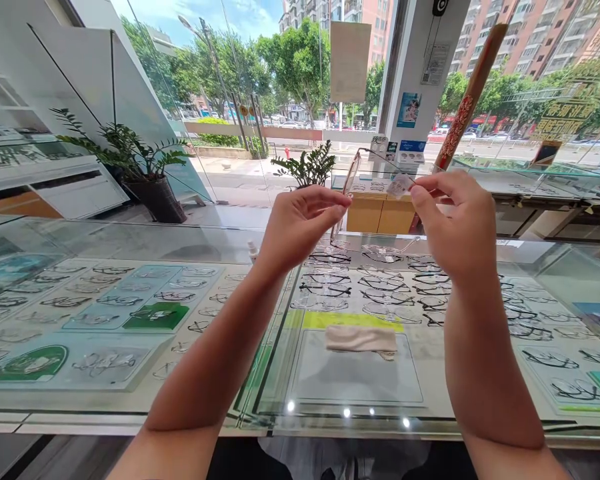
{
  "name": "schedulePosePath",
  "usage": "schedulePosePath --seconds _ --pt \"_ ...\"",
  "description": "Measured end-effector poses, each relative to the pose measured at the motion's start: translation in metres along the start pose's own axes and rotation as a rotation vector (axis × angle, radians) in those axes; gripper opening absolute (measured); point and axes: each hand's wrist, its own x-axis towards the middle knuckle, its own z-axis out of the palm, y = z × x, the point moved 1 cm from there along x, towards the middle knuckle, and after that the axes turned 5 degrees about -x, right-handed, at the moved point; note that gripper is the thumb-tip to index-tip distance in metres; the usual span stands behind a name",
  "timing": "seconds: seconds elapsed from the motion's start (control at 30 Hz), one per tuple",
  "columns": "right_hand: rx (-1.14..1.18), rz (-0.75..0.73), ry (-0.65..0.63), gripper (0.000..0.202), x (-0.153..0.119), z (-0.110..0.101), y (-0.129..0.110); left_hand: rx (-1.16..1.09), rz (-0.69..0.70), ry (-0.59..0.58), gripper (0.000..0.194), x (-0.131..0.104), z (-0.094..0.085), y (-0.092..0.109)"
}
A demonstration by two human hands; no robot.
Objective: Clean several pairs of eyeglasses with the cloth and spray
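A pair of eyeglasses (351,175) with a thin frame is held up above the glass display counter. My left hand (305,217) pinches the frame near its middle, the lenses seen nearly edge-on. With thumb and forefinger closed, my right hand (455,217) grips the end of one temple arm, where a small clear tag or wrapper (400,186) hangs. The other temple arm stretches out lower down, between my hands. Below them, a folded beige cloth (361,339) lies on a pale rectangular mat (355,377) on the counter.
Several rows of eyeglasses (325,290) fill the glass counter (260,420). A small white bottle (253,251) stands behind my left forearm. Potted plants (155,193) stand by the window. Farther back is a wooden-fronted cabinet (380,215).
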Motion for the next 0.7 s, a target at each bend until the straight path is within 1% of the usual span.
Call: schedulePosePath --seconds 0.1,0.2,0.27,0.37,0.43,0.47,0.5,0.53,0.6,0.63,0.67,0.7 --pt "-0.085 -0.027 0.083 0.018 0.004 -0.007 0.008 -0.072 -0.059 -0.095 0.010 0.003 -0.003 -0.003" --pt "-0.114 -0.038 0.056 0.018 0.007 -0.007 0.014 -0.138 -0.136 -0.149 0.015 0.004 -0.004 -0.005" --pt "-0.128 -0.041 0.029 0.016 0.007 -0.003 0.016 -0.165 -0.184 -0.131 0.019 0.004 -0.004 -0.007" --pt "-0.196 -0.044 0.043 0.016 0.005 0.008 0.018 -0.166 -0.243 -0.099 0.024 0.004 -0.003 -0.011" --pt "-0.252 -0.045 0.052 0.014 0.003 0.014 0.015 -0.152 -0.255 -0.096 0.027 0.003 -0.002 -0.013" --pt "-0.258 -0.037 0.036 0.013 0.002 0.016 0.012 -0.136 -0.248 -0.098 0.027 0.003 -0.001 -0.013" --pt "-0.239 -0.019 -0.005 0.015 0.000 0.017 0.009 -0.112 -0.227 -0.099 0.028 0.002 0.000 -0.013" --pt "-0.189 0.009 -0.076 0.016 -0.002 0.019 0.005 -0.079 -0.193 -0.096 0.027 0.001 0.001 -0.012" --pt "-0.012 0.078 -0.292 0.021 -0.006 0.021 -0.005 -0.011 -0.108 -0.085 0.025 -0.001 0.005 -0.007" --pt "0.077 0.090 -0.406 0.025 -0.009 0.022 -0.011 0.014 -0.065 -0.082 0.025 -0.003 0.008 -0.004" --pt "0.158 0.089 -0.490 0.030 -0.011 0.022 -0.016 0.030 -0.025 -0.080 0.024 -0.005 0.010 0.000" --pt "0.223 0.084 -0.537 0.033 -0.012 0.023 -0.020 0.037 0.009 -0.080 0.024 -0.007 0.013 0.003"
